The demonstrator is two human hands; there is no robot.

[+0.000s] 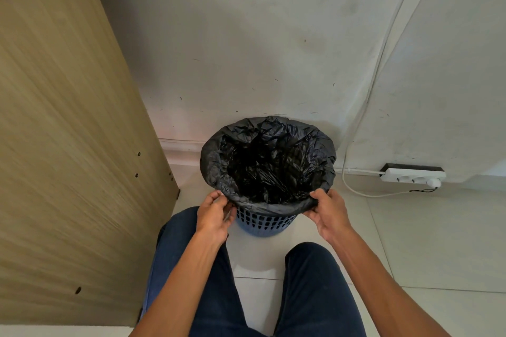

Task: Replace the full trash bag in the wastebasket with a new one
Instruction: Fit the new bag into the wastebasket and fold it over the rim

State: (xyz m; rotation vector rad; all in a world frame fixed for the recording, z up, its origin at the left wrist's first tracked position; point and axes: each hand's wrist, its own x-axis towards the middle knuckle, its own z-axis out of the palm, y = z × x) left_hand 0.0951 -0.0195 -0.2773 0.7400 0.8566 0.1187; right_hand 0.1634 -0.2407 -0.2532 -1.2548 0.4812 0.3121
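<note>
A blue slotted wastebasket (264, 223) stands on the tiled floor against the grey wall. A crinkled black trash bag (267, 164) lines it, its edge folded over the whole rim. My left hand (215, 212) pinches the bag's folded edge at the near left of the rim. My right hand (330, 210) grips the folded edge at the near right, thumb on top. The bag's inside looks dark; I cannot tell what it holds.
A tall wood-grain panel (68, 145) stands close on the left. A white power strip (413, 175) with a plug and white cable (356, 189) lies on the floor at the right by the wall. My legs in dark jeans (315, 290) flank the floor tiles before the basket.
</note>
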